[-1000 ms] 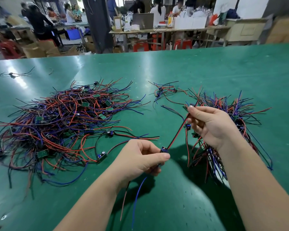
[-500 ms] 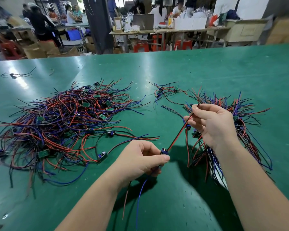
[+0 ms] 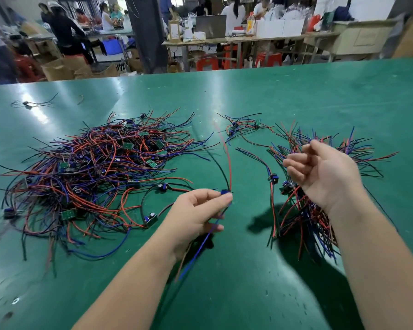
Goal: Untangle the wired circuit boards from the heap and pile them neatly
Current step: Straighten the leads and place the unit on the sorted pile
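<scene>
Two bare forearms reach out over a green table (image 3: 296, 96) in a busy workshop. A large tangled heap (image 3: 98, 177) of small circuit boards with red, black and blue wires lies on the table; every position below is given relative to it.

Just right of the heap's near edge, the left hand (image 3: 196, 215) is raised a little above the table. It pinches one small circuit board (image 3: 225, 192) between thumb and forefinger. From that board a red wire (image 3: 229, 163) and a black wire (image 3: 218, 167) rise and curve away from the viewer, touching neither hand. A blue wire (image 3: 200, 246) hangs down past the wrist.

Farther right of the heap, the right hand (image 3: 327, 177) hovers with its fingers loosely bent and slightly blurred; it grasps nothing. Beneath it, well to the right of the heap, lies a second pile (image 3: 305, 217) of boards whose wires run roughly the same way. One lone board (image 3: 273, 178) with wires lies between the heap and that pile, just beside the pile.

To the right of the heap's far edge sits a small cluster (image 3: 243, 126) of a few wired boards. Beyond the heap's far left side lies a stray wired piece (image 3: 26, 104).

Past the heap and the table's far edge, people work at benches among red stools (image 3: 206, 63) and cardboard boxes (image 3: 62, 67).
</scene>
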The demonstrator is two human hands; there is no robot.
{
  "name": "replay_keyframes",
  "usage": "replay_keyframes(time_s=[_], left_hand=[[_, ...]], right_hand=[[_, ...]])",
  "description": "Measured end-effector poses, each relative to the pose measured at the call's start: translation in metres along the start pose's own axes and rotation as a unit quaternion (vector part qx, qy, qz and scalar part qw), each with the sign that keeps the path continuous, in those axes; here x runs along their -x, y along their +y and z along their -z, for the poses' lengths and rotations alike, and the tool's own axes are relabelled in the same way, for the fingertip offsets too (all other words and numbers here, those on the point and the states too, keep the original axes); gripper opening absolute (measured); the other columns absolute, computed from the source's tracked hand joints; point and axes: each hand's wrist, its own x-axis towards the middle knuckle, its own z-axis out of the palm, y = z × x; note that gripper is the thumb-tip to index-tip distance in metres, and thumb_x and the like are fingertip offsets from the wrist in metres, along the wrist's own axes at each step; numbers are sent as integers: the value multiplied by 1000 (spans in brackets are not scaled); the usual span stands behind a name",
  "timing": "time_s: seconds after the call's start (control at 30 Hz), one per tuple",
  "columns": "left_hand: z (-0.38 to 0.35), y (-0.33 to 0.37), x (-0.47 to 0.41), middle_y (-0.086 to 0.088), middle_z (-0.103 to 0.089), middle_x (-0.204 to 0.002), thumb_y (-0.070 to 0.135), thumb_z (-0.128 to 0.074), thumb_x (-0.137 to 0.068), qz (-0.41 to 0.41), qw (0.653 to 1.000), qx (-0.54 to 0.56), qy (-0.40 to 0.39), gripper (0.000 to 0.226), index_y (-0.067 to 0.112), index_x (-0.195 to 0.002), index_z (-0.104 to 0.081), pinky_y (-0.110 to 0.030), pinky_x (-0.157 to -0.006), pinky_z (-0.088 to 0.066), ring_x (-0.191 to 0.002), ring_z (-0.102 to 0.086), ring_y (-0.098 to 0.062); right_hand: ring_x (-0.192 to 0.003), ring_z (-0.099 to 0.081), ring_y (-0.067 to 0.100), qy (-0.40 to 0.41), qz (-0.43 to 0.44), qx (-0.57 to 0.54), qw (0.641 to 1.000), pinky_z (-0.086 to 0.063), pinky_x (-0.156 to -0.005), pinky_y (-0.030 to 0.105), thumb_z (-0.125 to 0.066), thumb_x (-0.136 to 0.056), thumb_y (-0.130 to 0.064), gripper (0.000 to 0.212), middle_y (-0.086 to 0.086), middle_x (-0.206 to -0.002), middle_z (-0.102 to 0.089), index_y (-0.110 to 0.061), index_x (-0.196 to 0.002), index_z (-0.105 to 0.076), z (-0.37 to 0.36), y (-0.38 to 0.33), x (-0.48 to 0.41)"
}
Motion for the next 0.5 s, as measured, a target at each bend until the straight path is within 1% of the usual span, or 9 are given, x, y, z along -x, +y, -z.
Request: replay_keyframes(time_s=[0.07, 0.13, 0.17, 0.23, 0.27, 0.33, 0.4, 0.43, 0.5], left_hand=[[0, 3, 0, 9, -54, -63, 39, -76, -54, 11, 999, 51, -14, 30, 20, -77, -70, -18, -52, -41, -54, -45, -4], [3, 5, 0, 9, -54, -60, 35, -75, -57, 28, 992, 120, -29, 37, 17, -89, -67, -19, -54, -38, -52, -44, -5], [4, 7, -1, 8, -57, -59, 31, -74, -58, 42, 986, 159, -31, 37, 14, -90, -66, -19, -55, -42, -51, -48, -5], [6, 10, 0, 3, -65, -58, 25, -71, -59, 67, 971, 227, -31, 26, 12, -81, -68, -18, -52, -51, -47, -56, -6], [7, 11, 0, 0, -67, -60, 22, -70, -59, 75, 965, 250, -30, 19, 12, -75, -70, -18, -51, -53, -47, -59, -7], [8, 14, 2, -2, -70, -62, 21, -66, -60, 80, 958, 272, -37, 12, 10, -62, -73, -19, -49, -54, -48, -63, -7], [8, 15, 3, -1, -71, -62, 21, -64, -62, 82, 958, 272, -45, 15, 9, -57, -73, -18, -46, -53, -48, -64, -7], [7, 15, 3, -1, -71, -61, 21, -64, -62, 82, 958, 270, -46, 16, 9, -56, -72, -18, -45, -53, -47, -64, -7], [6, 14, 3, 0, -70, -61, 24, -66, -62, 83, 961, 261, -49, 15, 12, -57, -73, -18, -45, -52, -46, -63, -6]], right_hand=[[-45, -62, 17, -34, -15, 71, 997, -49, -42, 21, -46, -98, -17, 20, 7, -53, -61, -6, -83, -52, -3, 8, 1], [-45, -61, 18, -107, -6, 176, 979, -50, -43, 23, -56, -93, -9, 10, 10, -59, -62, -4, -84, -57, -8, 20, 5], [-46, -60, 18, -153, 14, 233, 960, -50, -44, 23, -61, -89, -4, 6, 10, -61, -62, -5, -83, -59, -11, 27, 8], [-51, -60, 17, -228, 67, 333, 912, -50, -49, 21, -70, -80, 1, 13, 7, -62, -65, -9, -82, -63, -15, 40, 12], [-55, -61, 16, -259, 84, 357, 894, -50, -52, 21, -74, -77, 0, 17, 5, -62, -66, -12, -81, -64, -18, 45, 15], [-61, -60, 17, -308, 90, 343, 883, -49, -58, 23, -80, -71, -5, 21, 3, -64, -68, -17, -81, -66, -23, 49, 20], [-64, -60, 19, -332, 93, 290, 893, -49, -61, 25, -83, -63, -17, 23, 5, -66, -68, -19, -80, -67, -27, 50, 24], [-62, -60, 18, -337, 98, 259, 900, -49, -60, 23, -82, -60, -20, 25, 5, -66, -67, -18, -80, -68, -28, 51, 25], [-57, -58, 13, -337, 115, 207, 911, -48, -56, 19, -78, -60, -16, 23, 2, -63, -67, -13, -80, -68, -31, 53, 27]])
